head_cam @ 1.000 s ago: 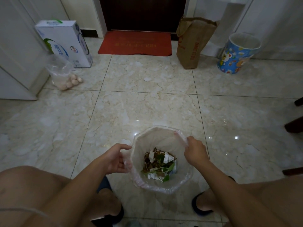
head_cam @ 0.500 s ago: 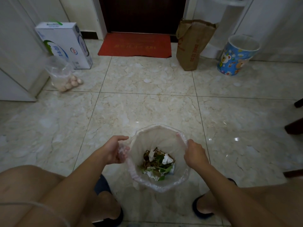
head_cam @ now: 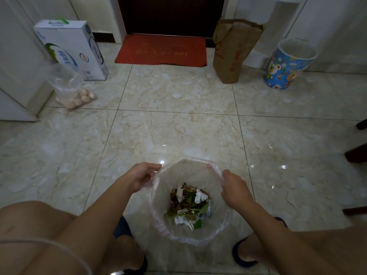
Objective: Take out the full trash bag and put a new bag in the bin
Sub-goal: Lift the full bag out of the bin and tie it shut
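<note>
A small round bin stands on the floor between my feet, lined with a clear trash bag [head_cam: 184, 233] whose edge is folded over the rim. Leaves, brown scraps and white paper [head_cam: 189, 203] lie at the bottom. My left hand [head_cam: 142, 176] pinches the bag's edge at the left of the rim. My right hand [head_cam: 233, 187] grips the bag's edge at the right of the rim. The bin's own wall is hidden under the plastic. No new bag is visible.
A second bin, blue with cartoon bears [head_cam: 288, 65], stands at the back right next to a brown paper bag [head_cam: 232, 50]. A red doormat [head_cam: 161, 49] lies before the dark door. A white carton [head_cam: 73, 48] and a clear bag of eggs [head_cam: 73, 92] sit at the back left. Dark furniture legs [head_cam: 357, 153] stand at the right.
Both hands have shifted a little along the rim toward its far side and tightened on the bag's edge. The plastic at the rim looks slightly lifted and loosened.
</note>
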`<state>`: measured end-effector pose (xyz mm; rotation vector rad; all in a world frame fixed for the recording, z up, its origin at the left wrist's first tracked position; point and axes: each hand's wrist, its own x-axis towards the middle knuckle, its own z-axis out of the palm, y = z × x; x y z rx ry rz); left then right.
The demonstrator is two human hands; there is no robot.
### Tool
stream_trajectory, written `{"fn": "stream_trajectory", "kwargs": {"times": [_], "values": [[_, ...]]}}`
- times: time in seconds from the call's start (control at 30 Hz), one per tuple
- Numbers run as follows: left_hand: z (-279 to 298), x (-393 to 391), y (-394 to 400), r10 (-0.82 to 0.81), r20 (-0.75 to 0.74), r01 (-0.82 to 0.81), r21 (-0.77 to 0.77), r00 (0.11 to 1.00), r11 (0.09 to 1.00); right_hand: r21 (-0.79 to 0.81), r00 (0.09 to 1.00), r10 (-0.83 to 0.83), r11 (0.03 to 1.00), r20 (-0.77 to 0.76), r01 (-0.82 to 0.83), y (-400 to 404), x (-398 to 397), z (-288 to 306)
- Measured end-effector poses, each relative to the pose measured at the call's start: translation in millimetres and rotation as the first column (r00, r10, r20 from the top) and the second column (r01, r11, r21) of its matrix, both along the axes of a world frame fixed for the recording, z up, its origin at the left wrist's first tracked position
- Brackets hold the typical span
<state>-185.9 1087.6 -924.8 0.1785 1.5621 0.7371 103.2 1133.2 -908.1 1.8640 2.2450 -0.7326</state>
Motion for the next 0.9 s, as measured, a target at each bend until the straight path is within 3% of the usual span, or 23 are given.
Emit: {"fn": "stream_trajectory", "kwargs": {"times": [0.13, 0.3, 0.4, 0.53, 0.63, 0.7, 0.83, 0.9], "values": [[10, 2, 17, -0.121, -0.174, 0.130, 0.040, 0.977, 0.991, -0.011, 1.000, 0.010, 1.000, 0.007, -0.010, 2, 1, 0], [35, 6, 26, -0.223, -0.039, 0.226, 0.086, 0.974, 0.970, -0.015, 0.998, 0.062, 0.998, -0.001, -0.062, 4, 3, 0], [38, 13, 25, -0.290, -0.070, 0.294, 0.058, 0.954, 0.954, -0.010, 0.993, 0.112, 0.994, -0.025, -0.112, 4, 1, 0], [33, 19, 27, -0.314, -0.248, 0.312, -0.048, 0.917, 0.949, -0.017, 0.982, 0.182, 0.983, -0.049, -0.183, 0, -7, -2], [23, 16, 27, -0.313, -0.516, 0.304, -0.105, 0.797, 0.947, -0.017, 0.978, 0.204, 0.979, -0.043, -0.205, -2, -9, -2], [18, 12, 26, -0.312, -0.604, 0.291, -0.136, 0.733, 0.947, -0.015, 0.977, 0.209, 0.978, -0.045, -0.209, -3, -9, -2], [14, 18, 26, -0.318, -0.483, 0.311, -0.098, 0.816, 0.945, -0.009, 0.977, 0.205, 0.979, -0.054, -0.206, -2, -10, -2], [12, 22, 27, -0.370, -0.470, 0.388, -0.062, 0.801, 0.920, -0.010, 0.977, 0.204, 0.979, -0.055, -0.205, -2, -10, -2]]}}
